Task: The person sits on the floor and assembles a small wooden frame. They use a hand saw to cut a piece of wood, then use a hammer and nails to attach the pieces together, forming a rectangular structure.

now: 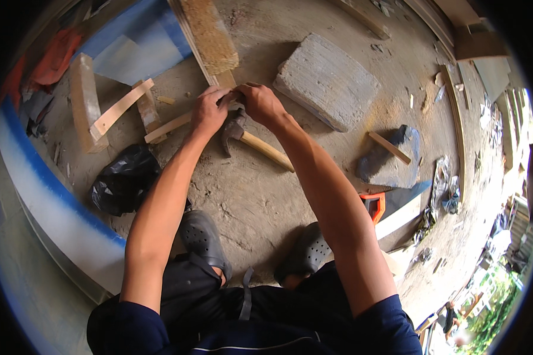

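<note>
My left hand (pixel 208 112) and my right hand (pixel 260 104) meet at the near end of a long wooden board (pixel 210 38). Both have their fingers curled in and pressed together; what they grip is hidden. A thin wooden strip (pixel 170 126) runs out to the left from beside my left hand, and I cannot tell if the fingers hold it. Just below the hands lies a claw hammer (pixel 265 149) with a wooden handle, its metal head close to my right wrist.
A grey concrete block (pixel 328 80) sits right of the hands. Farther right are a dark stone (pixel 391 157) with a wood piece on it and a handsaw (pixel 374 207) with an orange handle. Wood offcuts (pixel 87 103) and a black plastic bag (pixel 126 179) lie left.
</note>
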Demonstrator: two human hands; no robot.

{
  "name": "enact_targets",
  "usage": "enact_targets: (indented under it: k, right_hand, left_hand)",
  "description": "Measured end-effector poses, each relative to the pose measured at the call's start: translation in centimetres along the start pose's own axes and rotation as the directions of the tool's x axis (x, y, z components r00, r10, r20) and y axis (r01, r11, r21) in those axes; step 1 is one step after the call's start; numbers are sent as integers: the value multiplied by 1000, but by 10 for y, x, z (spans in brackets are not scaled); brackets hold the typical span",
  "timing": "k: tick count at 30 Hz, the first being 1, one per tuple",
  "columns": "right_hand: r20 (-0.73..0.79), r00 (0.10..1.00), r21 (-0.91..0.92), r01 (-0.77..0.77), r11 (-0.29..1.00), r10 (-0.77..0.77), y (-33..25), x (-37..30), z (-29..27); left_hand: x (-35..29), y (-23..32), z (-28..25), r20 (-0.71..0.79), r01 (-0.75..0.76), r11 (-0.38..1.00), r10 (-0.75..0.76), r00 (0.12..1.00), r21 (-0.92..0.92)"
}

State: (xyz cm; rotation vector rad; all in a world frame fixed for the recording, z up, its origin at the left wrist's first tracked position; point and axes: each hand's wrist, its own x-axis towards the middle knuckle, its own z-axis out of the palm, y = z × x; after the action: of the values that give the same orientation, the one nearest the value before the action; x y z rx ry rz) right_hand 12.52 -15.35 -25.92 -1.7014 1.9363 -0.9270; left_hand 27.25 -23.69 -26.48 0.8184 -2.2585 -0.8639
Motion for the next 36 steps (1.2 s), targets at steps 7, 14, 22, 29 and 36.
enact_targets:
  k: [7, 14, 22, 29, 36]
  right_hand:
    - [-14, 1000, 6, 5, 1000, -5, 6, -1, 4]
    - [-31, 1000, -3, 1, 1000, -1, 7, -1, 6]
    - [102, 993, 85, -68, 994, 59, 6, 4, -7]
    - [98, 973, 221, -225, 949, 208, -8, 23, -30]
    - [184, 927, 34, -337, 941, 326, -12, 35, -26]
  left_hand:
    - [0, 8, -2, 42, 37, 992, -42, 998, 117]
    - [1, 3, 1, 0, -6, 995, 6, 1000, 103]
    - [0, 8, 2, -33, -62, 989, 66, 997, 133]
    - [-3, 12, 0, -28, -61, 990, 65, 998, 126]
    - [-3, 11, 0, -18, -68, 989, 71, 997, 130]
